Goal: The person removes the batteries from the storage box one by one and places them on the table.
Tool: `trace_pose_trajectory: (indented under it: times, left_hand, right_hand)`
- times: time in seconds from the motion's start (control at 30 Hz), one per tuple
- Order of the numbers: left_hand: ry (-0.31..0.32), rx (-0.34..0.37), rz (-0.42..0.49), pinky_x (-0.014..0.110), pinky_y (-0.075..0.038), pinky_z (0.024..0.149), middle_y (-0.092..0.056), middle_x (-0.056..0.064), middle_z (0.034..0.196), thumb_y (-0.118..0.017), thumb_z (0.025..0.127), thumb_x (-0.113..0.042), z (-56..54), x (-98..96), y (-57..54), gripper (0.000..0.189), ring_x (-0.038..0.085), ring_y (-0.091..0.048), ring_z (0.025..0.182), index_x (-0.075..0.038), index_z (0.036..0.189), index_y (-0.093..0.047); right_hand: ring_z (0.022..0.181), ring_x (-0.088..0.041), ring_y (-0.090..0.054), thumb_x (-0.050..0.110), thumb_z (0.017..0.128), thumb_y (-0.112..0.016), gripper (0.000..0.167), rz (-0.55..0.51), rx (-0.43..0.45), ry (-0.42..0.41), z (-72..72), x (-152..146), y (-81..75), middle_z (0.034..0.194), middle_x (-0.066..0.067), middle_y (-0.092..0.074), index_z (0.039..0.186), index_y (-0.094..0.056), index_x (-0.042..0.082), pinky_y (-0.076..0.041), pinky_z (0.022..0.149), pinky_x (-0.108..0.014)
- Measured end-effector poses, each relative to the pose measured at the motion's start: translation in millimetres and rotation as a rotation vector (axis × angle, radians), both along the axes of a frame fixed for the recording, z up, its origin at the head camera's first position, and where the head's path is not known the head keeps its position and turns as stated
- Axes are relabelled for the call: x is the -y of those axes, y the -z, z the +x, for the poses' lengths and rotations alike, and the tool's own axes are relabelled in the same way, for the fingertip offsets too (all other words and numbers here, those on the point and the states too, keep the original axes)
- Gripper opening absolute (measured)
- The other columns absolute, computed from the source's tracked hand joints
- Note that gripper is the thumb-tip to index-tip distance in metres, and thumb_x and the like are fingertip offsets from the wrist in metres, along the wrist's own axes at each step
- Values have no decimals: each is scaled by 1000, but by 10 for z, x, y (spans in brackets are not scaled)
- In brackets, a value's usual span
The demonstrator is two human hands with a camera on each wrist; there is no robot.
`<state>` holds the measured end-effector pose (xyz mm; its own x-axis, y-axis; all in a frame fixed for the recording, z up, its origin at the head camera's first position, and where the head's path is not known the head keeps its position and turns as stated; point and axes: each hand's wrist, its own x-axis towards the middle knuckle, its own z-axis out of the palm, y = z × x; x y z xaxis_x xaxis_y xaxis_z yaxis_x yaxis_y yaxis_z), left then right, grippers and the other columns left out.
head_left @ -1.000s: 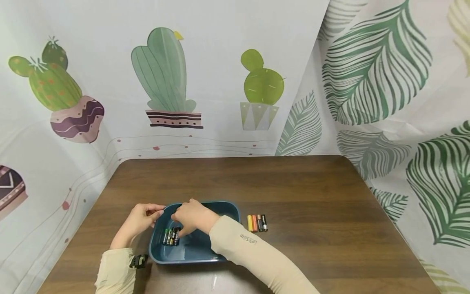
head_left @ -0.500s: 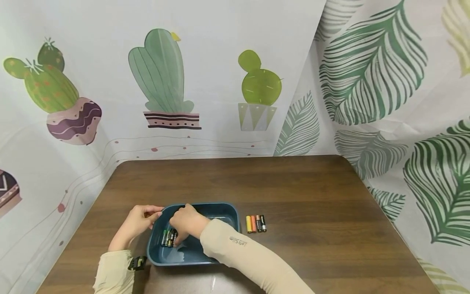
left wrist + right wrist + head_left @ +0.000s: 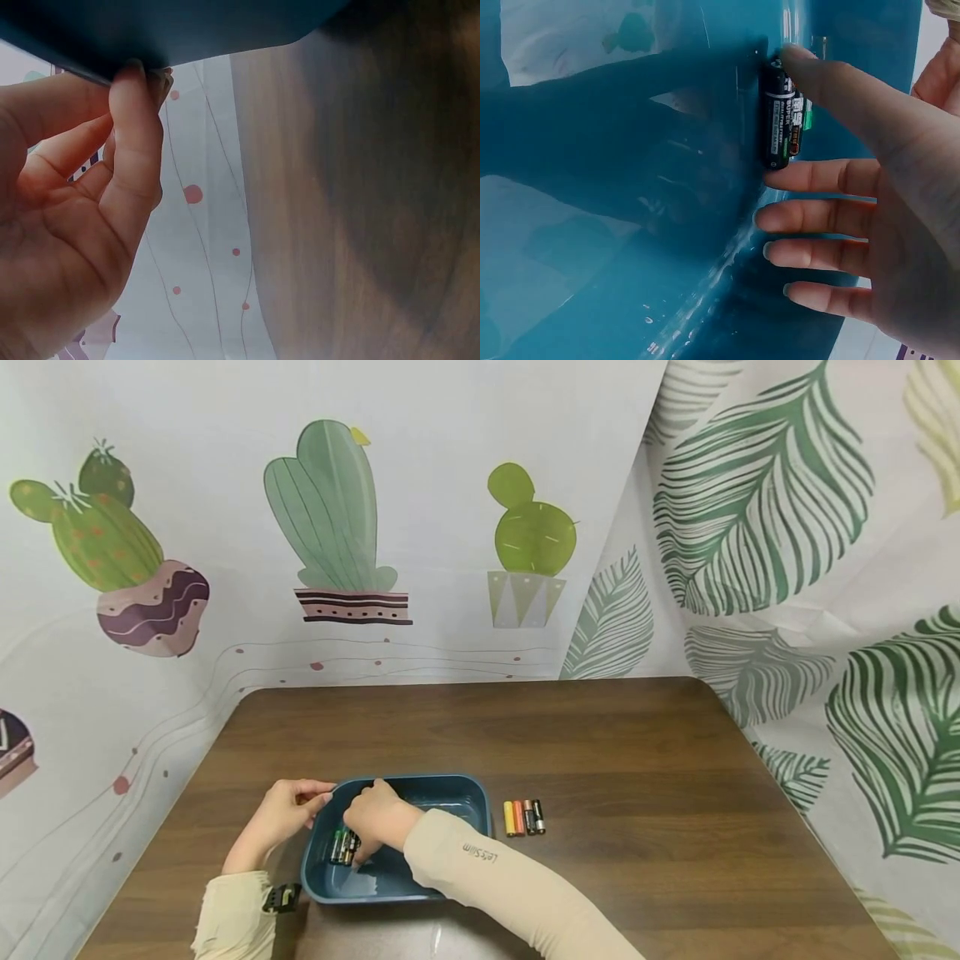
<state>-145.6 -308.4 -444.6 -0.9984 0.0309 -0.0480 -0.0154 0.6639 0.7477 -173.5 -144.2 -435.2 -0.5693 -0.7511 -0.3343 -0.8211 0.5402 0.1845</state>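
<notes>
A dark blue rectangular tray [image 3: 397,895] sits on the table. My left hand [image 3: 279,817] pinches its rim at the far left corner between thumb and fingers; the left wrist view shows the fingertips right at the tray's edge. Inside, several small cylindrical batteries [image 3: 341,846] lie side by side near the left wall. My right hand [image 3: 381,817] reaches into the tray and partly hides them. In the right wrist view, its thumb and index finger hold a black battery [image 3: 778,124] by its two ends, while the other fingers stay extended. A green-marked battery [image 3: 808,115] shows behind.
Right of the tray, a row of batteries lies on the table: a yellow battery [image 3: 509,818], an orange battery [image 3: 518,817] and two dark batteries [image 3: 534,817]. A printed cloth [image 3: 450,527] hangs behind the wooden table [image 3: 637,777].
My right hand has moved left and closed in on the nearest black battery in the tray. My left hand stays at the rim. The head view has shifted slightly.
</notes>
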Motion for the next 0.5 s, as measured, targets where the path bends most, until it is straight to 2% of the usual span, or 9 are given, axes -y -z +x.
trace_pose_trajectory:
  times: [0.5]
  left_hand:
    - [13, -10, 4, 31, -51, 52, -64, 9, 76, -65, 90, -5, -2, 14, 3, 23, 20, -56, 56, 7, 109, -68]
  right_hand:
    - [91, -6, -58, 60, 74, -72, 40, -32, -12, -16, -17, -15, 41, 97, 16, -65, 103, -70, 32, -41, 90, -28]
